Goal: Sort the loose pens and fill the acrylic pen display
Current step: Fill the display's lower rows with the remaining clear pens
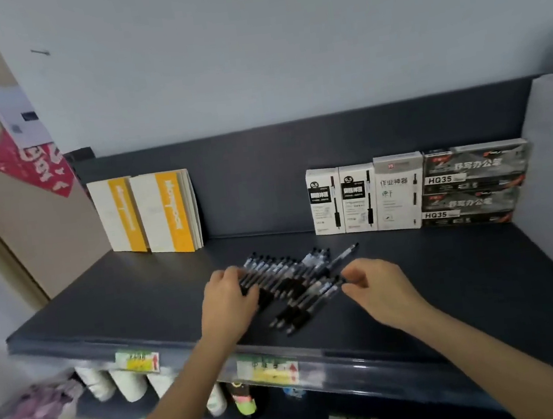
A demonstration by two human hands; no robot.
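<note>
At frame centre, the pens (290,283) lie loose on the shelf (107,308). The left hand (230,299) presses curled fingers on them; the right hand (376,284) pinches one pen end. Sorting is judged underway; next, align them. No display is visible.

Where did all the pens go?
The loose black pens lie in a pile mid-shelf on the dark grey shelf, between the left hand and right hand.

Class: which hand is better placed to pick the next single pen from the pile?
Probably the right hand: its fingertips pinch at one pen's end, while the left hand lies flat across the pens.
</note>
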